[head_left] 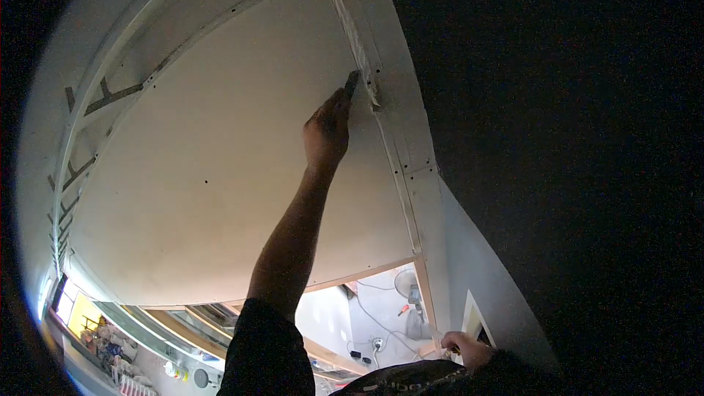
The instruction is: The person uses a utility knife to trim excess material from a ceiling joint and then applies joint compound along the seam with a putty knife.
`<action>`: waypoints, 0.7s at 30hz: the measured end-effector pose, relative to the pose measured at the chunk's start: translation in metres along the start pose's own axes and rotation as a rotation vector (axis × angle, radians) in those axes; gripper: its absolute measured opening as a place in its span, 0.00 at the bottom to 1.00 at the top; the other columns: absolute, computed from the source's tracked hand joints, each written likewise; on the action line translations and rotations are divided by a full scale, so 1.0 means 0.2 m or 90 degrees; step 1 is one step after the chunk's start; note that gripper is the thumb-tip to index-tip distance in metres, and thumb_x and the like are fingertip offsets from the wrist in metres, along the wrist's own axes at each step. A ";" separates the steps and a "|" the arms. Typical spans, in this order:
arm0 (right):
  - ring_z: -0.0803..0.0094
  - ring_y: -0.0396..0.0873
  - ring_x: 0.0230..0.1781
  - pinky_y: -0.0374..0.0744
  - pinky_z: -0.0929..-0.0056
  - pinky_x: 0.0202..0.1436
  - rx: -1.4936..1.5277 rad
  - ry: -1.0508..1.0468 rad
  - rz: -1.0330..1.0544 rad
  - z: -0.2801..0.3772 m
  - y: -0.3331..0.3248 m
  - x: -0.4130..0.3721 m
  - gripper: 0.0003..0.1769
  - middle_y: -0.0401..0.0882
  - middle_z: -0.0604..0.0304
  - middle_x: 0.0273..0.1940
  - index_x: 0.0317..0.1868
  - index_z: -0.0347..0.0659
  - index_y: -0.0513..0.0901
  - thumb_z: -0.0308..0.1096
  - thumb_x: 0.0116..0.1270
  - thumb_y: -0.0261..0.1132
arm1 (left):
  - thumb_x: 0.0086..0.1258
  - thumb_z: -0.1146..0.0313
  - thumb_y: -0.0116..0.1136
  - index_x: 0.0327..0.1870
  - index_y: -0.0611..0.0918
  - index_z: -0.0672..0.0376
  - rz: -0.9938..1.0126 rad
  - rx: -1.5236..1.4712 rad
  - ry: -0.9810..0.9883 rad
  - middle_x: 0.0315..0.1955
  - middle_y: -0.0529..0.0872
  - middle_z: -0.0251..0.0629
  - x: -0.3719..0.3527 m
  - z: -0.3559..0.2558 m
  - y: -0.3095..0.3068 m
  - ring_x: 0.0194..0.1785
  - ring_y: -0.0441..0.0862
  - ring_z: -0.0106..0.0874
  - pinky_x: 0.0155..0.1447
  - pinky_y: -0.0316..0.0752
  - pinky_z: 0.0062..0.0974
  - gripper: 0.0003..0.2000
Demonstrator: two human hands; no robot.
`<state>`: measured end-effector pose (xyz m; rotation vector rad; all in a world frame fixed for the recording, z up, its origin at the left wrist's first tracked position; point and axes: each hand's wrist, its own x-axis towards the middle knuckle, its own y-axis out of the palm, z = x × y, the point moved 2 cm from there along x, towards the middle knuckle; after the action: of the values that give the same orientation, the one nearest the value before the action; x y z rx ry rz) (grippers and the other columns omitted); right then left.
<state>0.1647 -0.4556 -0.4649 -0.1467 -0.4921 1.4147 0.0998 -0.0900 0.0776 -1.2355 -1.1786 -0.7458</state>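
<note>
The left hand [327, 130] partly hides its tool [353, 82] (the gripped end).

Pale lettering on the shirt [411, 376], bottom of the frame just right of centre, but it's too dim and cut by the edge to make out! No word or number can be read.

left arm [293, 227] raised | left hand [327, 128] clenched | right hand [471, 350] low, curled

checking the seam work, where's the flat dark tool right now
In the head view, the flat dark tool is above centre, in the left hand, to the left of the lower part of the whitish strip.
</note>
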 end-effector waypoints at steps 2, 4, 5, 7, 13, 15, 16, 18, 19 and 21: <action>0.67 0.73 0.42 0.74 0.65 0.51 0.010 0.014 0.024 0.10 -0.01 -0.02 0.39 0.74 0.56 0.46 0.61 0.39 0.73 0.39 0.53 0.83 | 0.82 0.65 0.53 0.69 0.79 0.56 -0.047 -0.003 0.057 0.48 0.90 0.49 0.00 -0.04 0.02 0.47 0.90 0.43 0.50 0.85 0.39 0.18; 0.65 0.79 0.43 0.77 0.64 0.54 -0.010 0.056 -0.052 0.23 -0.02 -0.03 0.17 0.80 0.53 0.46 0.52 0.40 0.77 0.33 0.66 0.68 | 0.81 0.63 0.56 0.65 0.82 0.58 -0.051 0.001 0.089 0.46 0.91 0.51 -0.01 -0.12 0.03 0.46 0.90 0.45 0.48 0.85 0.38 0.17; 0.65 0.79 0.43 0.77 0.64 0.54 -0.007 0.058 -0.057 0.21 0.00 -0.04 0.17 0.80 0.53 0.46 0.52 0.40 0.77 0.33 0.66 0.68 | 0.81 0.63 0.56 0.65 0.82 0.58 -0.047 -0.003 0.093 0.46 0.91 0.51 -0.04 -0.10 0.07 0.46 0.90 0.45 0.48 0.85 0.38 0.17; 0.63 0.80 0.44 0.78 0.65 0.55 -0.005 0.034 -0.074 0.22 0.00 -0.02 0.15 0.81 0.52 0.46 0.54 0.40 0.77 0.30 0.67 0.66 | 0.80 0.64 0.58 0.63 0.84 0.56 -0.019 0.064 0.023 0.46 0.90 0.49 -0.05 -0.02 0.13 0.46 0.89 0.45 0.46 0.85 0.37 0.16; 0.66 0.77 0.44 0.76 0.65 0.50 0.018 0.037 -0.093 0.10 0.12 -0.14 0.21 0.78 0.53 0.47 0.56 0.41 0.77 0.37 0.67 0.71 | 0.79 0.63 0.59 0.66 0.82 0.52 0.235 0.001 0.268 0.47 0.90 0.46 -0.16 0.09 0.08 0.48 0.89 0.45 0.51 0.84 0.40 0.17; 0.66 0.75 0.42 0.75 0.65 0.48 0.090 0.112 -0.019 -0.07 0.17 -0.15 0.20 0.78 0.54 0.45 0.54 0.40 0.77 0.40 0.68 0.71 | 0.79 0.62 0.59 0.66 0.82 0.52 0.245 -0.023 0.195 0.48 0.90 0.47 -0.27 0.09 0.04 0.50 0.89 0.46 0.53 0.83 0.41 0.17; 0.67 0.75 0.40 0.74 0.65 0.45 0.149 0.188 0.022 -0.11 0.19 -0.15 0.17 0.78 0.55 0.43 0.52 0.39 0.78 0.40 0.70 0.68 | 0.80 0.61 0.58 0.66 0.82 0.52 0.252 -0.054 0.129 0.49 0.90 0.47 -0.33 0.08 0.03 0.51 0.88 0.46 0.54 0.83 0.42 0.17; 0.67 0.74 0.38 0.74 0.66 0.44 0.178 0.207 0.019 -0.08 0.20 -0.18 0.15 0.77 0.56 0.40 0.50 0.38 0.79 0.40 0.71 0.66 | 0.81 0.60 0.56 0.66 0.81 0.56 0.206 -0.041 0.072 0.50 0.90 0.49 -0.48 0.03 -0.02 0.52 0.88 0.47 0.54 0.83 0.41 0.18; 0.68 0.73 0.36 0.73 0.67 0.43 0.206 0.222 0.013 -0.08 0.21 -0.18 0.14 0.76 0.57 0.38 0.47 0.37 0.79 0.40 0.71 0.64 | 0.82 0.59 0.55 0.66 0.81 0.58 0.229 -0.035 -0.015 0.50 0.90 0.50 -0.61 0.06 -0.02 0.52 0.88 0.48 0.54 0.83 0.40 0.19; 0.69 0.72 0.35 0.73 0.67 0.43 0.204 0.236 0.030 -0.11 0.25 -0.19 0.13 0.75 0.58 0.37 0.47 0.37 0.79 0.38 0.71 0.63 | 0.81 0.58 0.57 0.66 0.80 0.64 0.213 -0.119 -0.246 0.36 0.90 0.49 -0.96 0.05 0.00 0.32 0.89 0.38 0.40 0.82 0.35 0.21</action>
<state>0.1263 -0.4798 -0.5125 -0.1577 0.0449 1.4533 0.0432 -0.1113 -0.1048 -1.7382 -1.1829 -0.3815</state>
